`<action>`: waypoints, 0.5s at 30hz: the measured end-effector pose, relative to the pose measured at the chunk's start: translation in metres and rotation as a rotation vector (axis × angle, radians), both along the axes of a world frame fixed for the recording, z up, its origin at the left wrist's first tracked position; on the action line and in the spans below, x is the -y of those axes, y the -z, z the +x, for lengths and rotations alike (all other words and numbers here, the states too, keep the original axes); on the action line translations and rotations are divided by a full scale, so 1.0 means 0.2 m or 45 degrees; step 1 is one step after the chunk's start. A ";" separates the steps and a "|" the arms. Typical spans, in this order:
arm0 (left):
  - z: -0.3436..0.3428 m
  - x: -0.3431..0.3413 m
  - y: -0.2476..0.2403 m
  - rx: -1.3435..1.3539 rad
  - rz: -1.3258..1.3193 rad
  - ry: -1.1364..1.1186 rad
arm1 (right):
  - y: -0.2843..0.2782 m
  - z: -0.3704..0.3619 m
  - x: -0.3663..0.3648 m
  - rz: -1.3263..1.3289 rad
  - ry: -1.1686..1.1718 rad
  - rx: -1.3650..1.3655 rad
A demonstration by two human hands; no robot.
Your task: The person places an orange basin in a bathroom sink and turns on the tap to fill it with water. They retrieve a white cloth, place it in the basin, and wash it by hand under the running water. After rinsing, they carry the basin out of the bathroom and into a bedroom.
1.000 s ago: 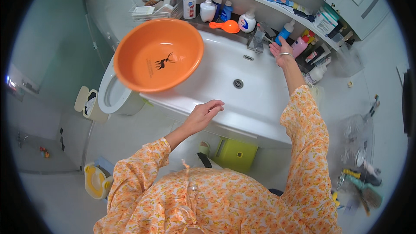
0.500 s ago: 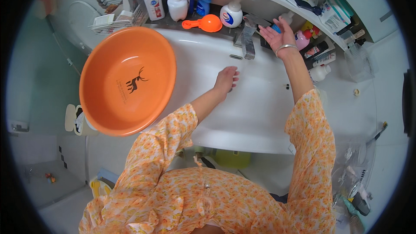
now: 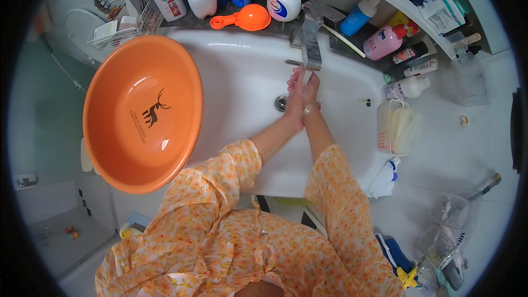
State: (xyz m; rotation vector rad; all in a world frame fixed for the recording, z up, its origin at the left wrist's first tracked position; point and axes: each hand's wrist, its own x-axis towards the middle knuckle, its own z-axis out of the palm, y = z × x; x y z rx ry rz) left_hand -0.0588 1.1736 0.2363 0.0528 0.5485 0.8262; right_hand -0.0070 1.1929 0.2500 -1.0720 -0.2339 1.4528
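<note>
Below the metal faucet (image 3: 311, 49) at the back of the white sink (image 3: 236, 88), my two hands meet palm to palm. My left hand (image 3: 295, 94) has its fingers stretched toward the faucet and slightly apart. Against it lies my right hand (image 3: 312, 91), its fingers extended under the spout and partly blurred; a bracelet circles that wrist. A short whitish stream of water (image 3: 307, 76) falls from the spout onto them. Neither hand holds an object. The round drain (image 3: 281, 103) shows just left of my hands.
A large orange basin (image 3: 140, 148) with a deer print rests over the sink's left side. Along the back ledge stand an orange scoop (image 3: 250, 17), a white pump bottle (image 3: 284, 4) and several other bottles. A small white basket (image 3: 391, 126) sits at the right rim.
My right hand has come down from beside the faucet to meet my left hand beneath the spout. The left hand has moved slightly toward the spout. Water now shows, and the view has shifted.
</note>
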 end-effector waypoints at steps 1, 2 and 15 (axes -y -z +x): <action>0.06 0.04 0.02 -0.171 -0.049 -0.108 | 0.10 0.01 -0.02 0.110 -0.133 0.457; 0.09 0.06 0.03 -0.323 -0.081 -0.177 | 0.11 -0.01 -0.02 0.185 -0.203 0.935; -0.16 -0.15 0.22 -0.253 0.096 0.070 | -0.13 -0.04 0.21 0.649 -0.459 1.772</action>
